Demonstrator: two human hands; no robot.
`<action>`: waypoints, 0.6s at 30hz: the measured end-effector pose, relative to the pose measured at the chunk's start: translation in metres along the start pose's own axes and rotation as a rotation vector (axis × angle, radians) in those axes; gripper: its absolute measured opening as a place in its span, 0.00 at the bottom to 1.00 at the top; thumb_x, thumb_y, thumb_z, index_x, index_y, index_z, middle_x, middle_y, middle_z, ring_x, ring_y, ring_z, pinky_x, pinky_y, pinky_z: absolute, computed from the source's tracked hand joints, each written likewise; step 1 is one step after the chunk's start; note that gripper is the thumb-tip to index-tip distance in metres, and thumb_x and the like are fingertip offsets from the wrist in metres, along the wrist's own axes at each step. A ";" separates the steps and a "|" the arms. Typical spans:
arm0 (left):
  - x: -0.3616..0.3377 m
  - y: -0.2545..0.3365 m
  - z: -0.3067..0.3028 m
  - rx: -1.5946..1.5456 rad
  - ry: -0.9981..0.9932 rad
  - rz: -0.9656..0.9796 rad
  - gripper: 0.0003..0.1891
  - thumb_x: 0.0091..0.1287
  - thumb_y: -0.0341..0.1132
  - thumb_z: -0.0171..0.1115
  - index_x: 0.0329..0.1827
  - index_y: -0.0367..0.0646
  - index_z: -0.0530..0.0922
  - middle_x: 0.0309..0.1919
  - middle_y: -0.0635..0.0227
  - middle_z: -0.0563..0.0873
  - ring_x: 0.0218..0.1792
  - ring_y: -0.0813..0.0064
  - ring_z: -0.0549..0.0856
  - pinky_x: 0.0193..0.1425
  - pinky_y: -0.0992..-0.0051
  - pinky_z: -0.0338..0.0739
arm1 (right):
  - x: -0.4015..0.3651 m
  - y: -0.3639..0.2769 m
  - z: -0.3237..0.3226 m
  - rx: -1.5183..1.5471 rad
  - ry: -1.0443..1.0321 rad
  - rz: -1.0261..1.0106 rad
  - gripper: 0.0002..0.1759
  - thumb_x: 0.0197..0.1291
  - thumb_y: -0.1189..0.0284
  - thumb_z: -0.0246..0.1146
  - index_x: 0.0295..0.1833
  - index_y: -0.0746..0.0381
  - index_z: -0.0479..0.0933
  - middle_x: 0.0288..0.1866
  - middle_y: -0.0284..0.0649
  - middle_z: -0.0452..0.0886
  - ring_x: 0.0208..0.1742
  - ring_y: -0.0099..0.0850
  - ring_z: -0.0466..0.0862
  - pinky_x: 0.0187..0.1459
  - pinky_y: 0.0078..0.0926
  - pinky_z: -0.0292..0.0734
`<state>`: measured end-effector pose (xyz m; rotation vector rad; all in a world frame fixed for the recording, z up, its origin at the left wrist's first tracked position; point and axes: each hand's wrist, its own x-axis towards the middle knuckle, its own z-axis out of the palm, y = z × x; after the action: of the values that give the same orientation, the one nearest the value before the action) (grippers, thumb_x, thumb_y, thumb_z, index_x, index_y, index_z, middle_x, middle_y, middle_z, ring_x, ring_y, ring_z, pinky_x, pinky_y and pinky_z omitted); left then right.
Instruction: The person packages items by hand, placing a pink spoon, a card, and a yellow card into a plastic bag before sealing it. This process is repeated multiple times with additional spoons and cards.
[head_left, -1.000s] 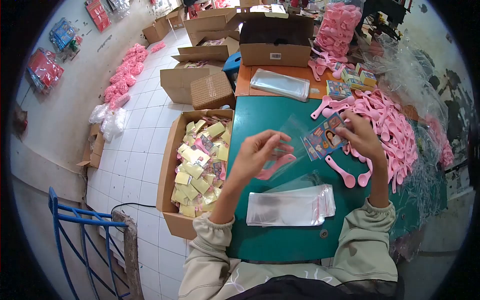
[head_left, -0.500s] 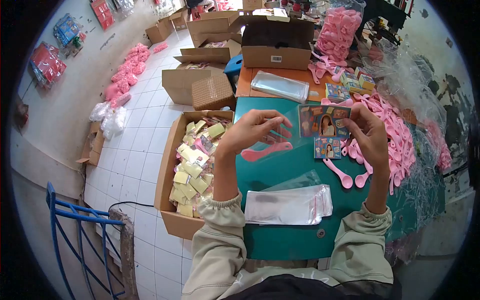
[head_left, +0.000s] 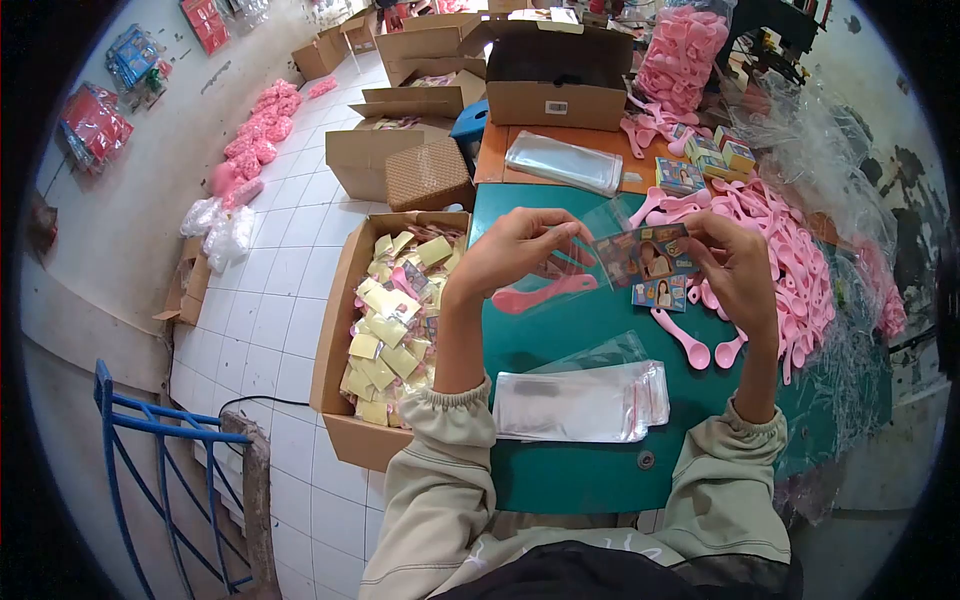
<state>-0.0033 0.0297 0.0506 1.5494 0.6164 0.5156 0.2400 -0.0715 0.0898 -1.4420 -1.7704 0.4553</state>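
Note:
My left hand (head_left: 528, 248) is closed on a clear plastic bag (head_left: 572, 282), with a pink measuring spoon (head_left: 535, 296) lying inside it. Between thumb and fingers, my right hand (head_left: 732, 262) pinches the right edge of a printed picture card (head_left: 652, 254). The card's left end overlaps the bag's open end in this view. Below it, a smaller stack of printed cards (head_left: 662, 292) rests on the green table (head_left: 570, 350). A loose pink spoon (head_left: 682, 340) lies just in front of those cards.
Flat clear bags (head_left: 575, 402) lie near the table's front. To the right spreads a heap of pink spoons (head_left: 785, 260). On the left, an open carton (head_left: 335, 345) holds many packed pieces. More clear sleeves (head_left: 565, 162) and an open box (head_left: 555, 105) are behind.
My right hand has lowered the card slightly and tilted it, its left end now at the bag's opening. The bag with the spoon has shifted a little right and up.

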 end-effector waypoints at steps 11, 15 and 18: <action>-0.001 -0.002 -0.002 0.040 -0.028 0.019 0.17 0.73 0.42 0.49 0.47 0.37 0.78 0.40 0.60 0.85 0.41 0.73 0.86 0.44 0.79 0.81 | 0.001 0.000 0.002 0.086 0.100 -0.003 0.07 0.60 0.80 0.60 0.44 0.68 0.78 0.32 0.37 0.83 0.32 0.21 0.82 0.28 0.17 0.79; 0.000 -0.001 0.000 0.065 -0.048 0.023 0.17 0.73 0.42 0.49 0.47 0.36 0.78 0.40 0.62 0.85 0.40 0.76 0.86 0.43 0.79 0.81 | 0.000 0.000 0.003 -0.003 0.035 -0.042 0.07 0.58 0.81 0.61 0.43 0.68 0.77 0.32 0.38 0.83 0.31 0.21 0.82 0.28 0.19 0.79; 0.007 -0.011 0.002 0.178 -0.033 0.030 0.17 0.73 0.42 0.51 0.49 0.35 0.77 0.38 0.65 0.85 0.38 0.80 0.84 0.42 0.79 0.80 | 0.000 0.002 0.009 0.013 -0.005 -0.014 0.06 0.57 0.80 0.62 0.41 0.68 0.76 0.32 0.39 0.82 0.31 0.22 0.82 0.28 0.19 0.79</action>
<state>0.0027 0.0329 0.0388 1.7342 0.6279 0.4671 0.2347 -0.0695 0.0832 -1.4194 -1.7773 0.4630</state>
